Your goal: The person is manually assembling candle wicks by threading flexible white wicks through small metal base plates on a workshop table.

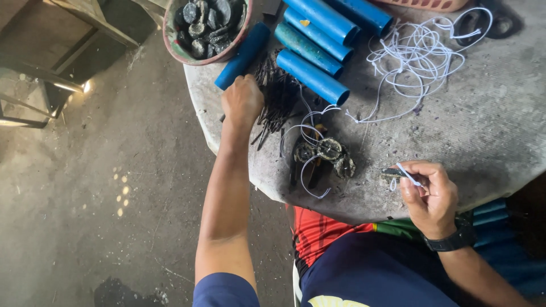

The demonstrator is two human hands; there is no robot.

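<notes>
A round bowl (170,42) with a reddish rim sits at the far edge of the desk (489,131), and it is full of dark, lumpy round pieces (207,20) that look greasy. The desk is round, grey and rough like stone, with dusty marks on it. Next to the bowl lie some smooth blue pipes (311,75), side by side, and one more blue pipe (243,54) lies alone just beside the bowl. A heap of thin black sticks (280,99) is spread below the pipes. A long white string (418,57) lies in loose, tangled loops on the far side of the desk. Near the middle sit a few dark round pieces (324,152) with white string looped around them. The left hand (242,102) is reaching out and curled down on the edge of the stick heap, touching the sticks; I cannot tell if it has hold of any. The right hand (429,193) is close to the body, fingers pinched shut on a small dark piece (391,172) and a bit of white string (408,174). This hand is well apart from the stick heap and has a black watch (452,240) on its wrist.
</notes>
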